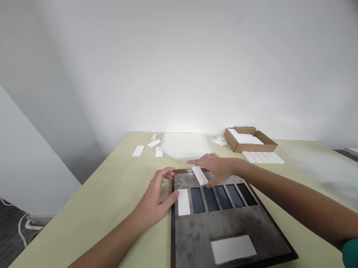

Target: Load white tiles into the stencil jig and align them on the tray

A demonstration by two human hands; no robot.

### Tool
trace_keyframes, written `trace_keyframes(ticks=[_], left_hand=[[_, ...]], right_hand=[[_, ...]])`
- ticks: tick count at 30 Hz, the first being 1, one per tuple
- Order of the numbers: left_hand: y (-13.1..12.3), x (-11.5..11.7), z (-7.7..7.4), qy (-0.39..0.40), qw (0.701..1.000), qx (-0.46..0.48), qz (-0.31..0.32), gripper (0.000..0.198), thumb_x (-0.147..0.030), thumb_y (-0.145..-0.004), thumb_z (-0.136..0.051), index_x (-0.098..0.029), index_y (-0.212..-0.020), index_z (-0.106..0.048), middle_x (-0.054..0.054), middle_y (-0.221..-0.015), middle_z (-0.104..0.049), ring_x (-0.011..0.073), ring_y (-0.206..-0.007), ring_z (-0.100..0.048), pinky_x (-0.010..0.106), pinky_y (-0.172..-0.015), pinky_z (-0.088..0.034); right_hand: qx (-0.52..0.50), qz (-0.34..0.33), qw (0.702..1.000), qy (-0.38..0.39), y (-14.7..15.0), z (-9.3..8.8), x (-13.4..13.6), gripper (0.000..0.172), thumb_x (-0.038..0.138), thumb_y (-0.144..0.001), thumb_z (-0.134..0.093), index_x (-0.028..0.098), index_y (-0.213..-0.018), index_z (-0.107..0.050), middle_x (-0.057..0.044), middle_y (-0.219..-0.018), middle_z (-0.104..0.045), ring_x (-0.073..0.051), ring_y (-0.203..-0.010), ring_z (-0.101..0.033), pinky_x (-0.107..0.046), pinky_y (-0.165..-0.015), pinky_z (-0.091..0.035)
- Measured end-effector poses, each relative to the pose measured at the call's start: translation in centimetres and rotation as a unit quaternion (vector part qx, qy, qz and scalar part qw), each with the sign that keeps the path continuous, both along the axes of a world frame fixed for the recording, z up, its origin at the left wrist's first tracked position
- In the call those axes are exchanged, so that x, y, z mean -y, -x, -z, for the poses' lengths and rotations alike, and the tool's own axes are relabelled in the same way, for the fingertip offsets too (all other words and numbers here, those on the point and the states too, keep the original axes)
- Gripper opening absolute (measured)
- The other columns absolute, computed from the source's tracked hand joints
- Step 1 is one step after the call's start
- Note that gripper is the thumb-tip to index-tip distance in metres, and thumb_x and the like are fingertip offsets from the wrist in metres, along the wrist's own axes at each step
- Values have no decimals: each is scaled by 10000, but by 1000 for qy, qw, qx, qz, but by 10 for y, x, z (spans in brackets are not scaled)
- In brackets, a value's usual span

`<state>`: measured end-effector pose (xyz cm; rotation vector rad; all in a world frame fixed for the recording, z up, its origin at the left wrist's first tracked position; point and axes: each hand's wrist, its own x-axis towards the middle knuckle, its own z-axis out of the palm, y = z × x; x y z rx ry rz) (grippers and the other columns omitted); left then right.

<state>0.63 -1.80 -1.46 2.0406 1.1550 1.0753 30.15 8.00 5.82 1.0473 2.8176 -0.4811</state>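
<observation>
White rectangular strip [199, 175] sits at the top of the rust-grey board [202, 231], just above the dark slots [223, 197]. Right hand [215, 168] half open over it, touching it, grip unclear. Left hand [154, 198] open, fingers curved, holding nothing, just left of the board, near a second white strip [183, 201] in the board's leftmost slot. White panel [233, 249] on the board's lower part. Behind the board: cardboard tray [238, 142] with white strips inside, more loose strips [137, 151] on the pale table [94, 206].
</observation>
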Motion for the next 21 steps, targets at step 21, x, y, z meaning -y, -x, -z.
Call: trace_keyframes(ticks=[21], left_hand=[[-1,2,0,31,999,16,32,590,-316,-1023,-628,-334,-1549,-362,122,-1395,-537,300,-1301,-529,261,-666,-543]], right_hand=[[-27,-29,998,-54,18,-12,77,984,441,-788,-793,293,-1659,-360,-132,-1217,-689,-365,-1179,-543,-519,-1076,-383]])
